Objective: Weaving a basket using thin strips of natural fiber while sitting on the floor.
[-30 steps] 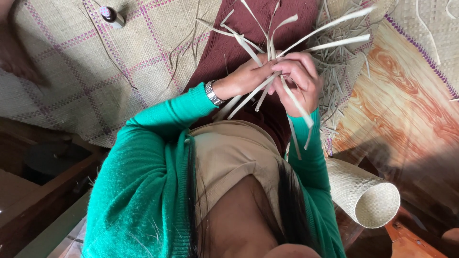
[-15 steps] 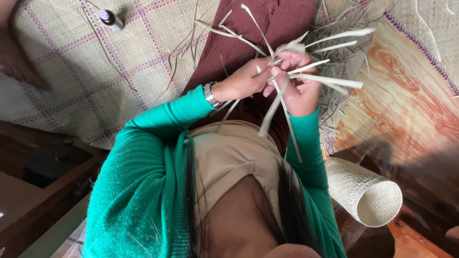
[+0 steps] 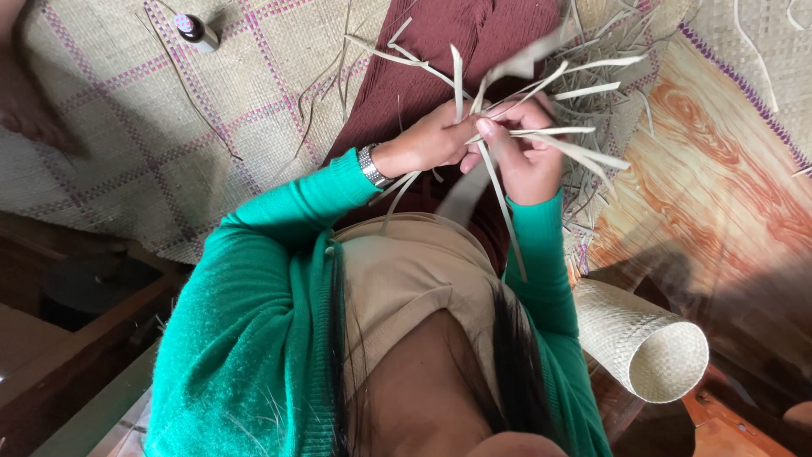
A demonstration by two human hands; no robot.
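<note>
Both hands are closed on a bundle of pale flat reed strips: the left hand is clenched around the gathered middle, the right hand pinches strands beside it, above a maroon skirt-covered lap. Compared with a second ago, the loose ends are seen fanned wider and lifted higher, which suggests that strands are being sorted or crossed. A silver wristwatch is worn on the left wrist. Further out, a checked woven mat, a small dark bottle and a rolled pale mat are seen. No labels can be made out.
</note>
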